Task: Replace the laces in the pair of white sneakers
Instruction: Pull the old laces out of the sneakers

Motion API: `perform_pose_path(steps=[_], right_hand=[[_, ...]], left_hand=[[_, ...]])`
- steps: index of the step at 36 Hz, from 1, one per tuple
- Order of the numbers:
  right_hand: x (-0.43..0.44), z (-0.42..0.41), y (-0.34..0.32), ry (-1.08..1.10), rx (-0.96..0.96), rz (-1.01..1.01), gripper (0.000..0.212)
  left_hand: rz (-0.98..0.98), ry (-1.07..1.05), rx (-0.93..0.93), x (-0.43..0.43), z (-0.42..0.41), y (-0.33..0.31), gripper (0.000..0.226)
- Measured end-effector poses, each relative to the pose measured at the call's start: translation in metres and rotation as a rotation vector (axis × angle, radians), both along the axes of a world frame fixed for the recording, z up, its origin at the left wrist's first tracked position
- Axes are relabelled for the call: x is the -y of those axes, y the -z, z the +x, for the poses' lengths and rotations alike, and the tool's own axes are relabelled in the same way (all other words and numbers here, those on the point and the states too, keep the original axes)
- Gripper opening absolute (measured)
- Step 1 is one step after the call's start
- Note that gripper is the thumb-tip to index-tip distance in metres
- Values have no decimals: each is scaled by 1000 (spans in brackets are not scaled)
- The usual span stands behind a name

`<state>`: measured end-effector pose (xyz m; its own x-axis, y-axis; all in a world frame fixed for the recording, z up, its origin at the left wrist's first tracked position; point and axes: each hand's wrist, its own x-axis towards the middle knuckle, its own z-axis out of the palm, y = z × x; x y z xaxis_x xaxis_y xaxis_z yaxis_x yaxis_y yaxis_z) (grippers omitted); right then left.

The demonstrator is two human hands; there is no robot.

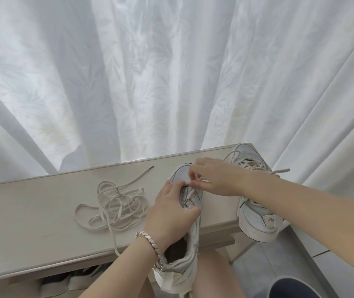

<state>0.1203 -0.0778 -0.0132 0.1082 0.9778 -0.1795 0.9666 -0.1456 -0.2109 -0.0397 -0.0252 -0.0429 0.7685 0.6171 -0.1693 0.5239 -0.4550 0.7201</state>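
Note:
A white sneaker [184, 263] lies lengthwise over the front edge of the pale table [32, 211], toe pointing away. My left hand [169, 211] grips its lacing area, thumb on the right side and fingertips up near the toe eyelets. My right hand [212, 177] pinches a short stretch of lace [193, 191] just above those eyelets. The second white sneaker [255, 220] stands to the right, laced, partly behind my right forearm. A loose tangled pile of cream laces [116, 207] lies on the table to the left.
A white patterned curtain [171, 72] hangs right behind the table. One end of the loose laces hangs over the front edge. Under the table, more shoes [64, 282] sit on a shelf. My knee [212, 274] is below the sneaker, a tiled floor [313, 254] at right.

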Motion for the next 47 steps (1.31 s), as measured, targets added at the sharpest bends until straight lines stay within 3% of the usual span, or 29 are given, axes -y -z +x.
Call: perform_pose_path(steps=[12,14,19,21,23,26,29,31,33,38,47], right_hand=[[7,4,1,78,-177,-95,19],[7,4,-1,69,-111,-99,12],[11,24,-16,71,318,-60,11],[10,26,-15,76,364,-68,13],[6,20,-12,122,278,-91,18],[1,11,-9,241,-60,-55,27],[-3,3,-9,311,-371,1,15],[-5,-2,-9,348,-450,-1,3],[-7,-5,-10,350,-423,-26,7],[-6,-8,-9,341,-278,-88,43],[-6,-12,-1,348,-209,-76,40]], left_hand=[[-16,-9,-11,2,-1,-5,73],[-15,-8,-14,2,-2,-5,73],[-5,1,-11,2,-2,-7,65],[4,-5,-11,2,-1,-7,58],[9,-6,-12,2,-1,-6,57],[12,-10,-8,1,-2,-4,57],[11,-8,-6,1,-1,-1,59],[18,-10,-5,1,-1,-1,66],[20,-14,1,2,-2,-2,68],[21,-27,20,3,-1,-3,72],[33,-25,10,3,-1,-3,65]])
